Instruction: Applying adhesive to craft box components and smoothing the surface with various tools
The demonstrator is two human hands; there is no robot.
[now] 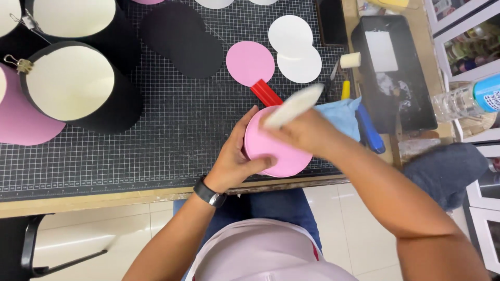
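My left hand grips the side of a pink round box near the front edge of the black gridded cutting mat. My right hand holds a cream, flat, blade-shaped tool, blurred with motion, against the top of the pink box. A red object lies just behind the box. A pink paper disc lies farther back on the mat.
Black cylinder boxes with cream tops stand at the left, beside a pink cylinder. Two white discs, a black oval sheet, a blue cloth, a black tray and a plastic bottle lie around.
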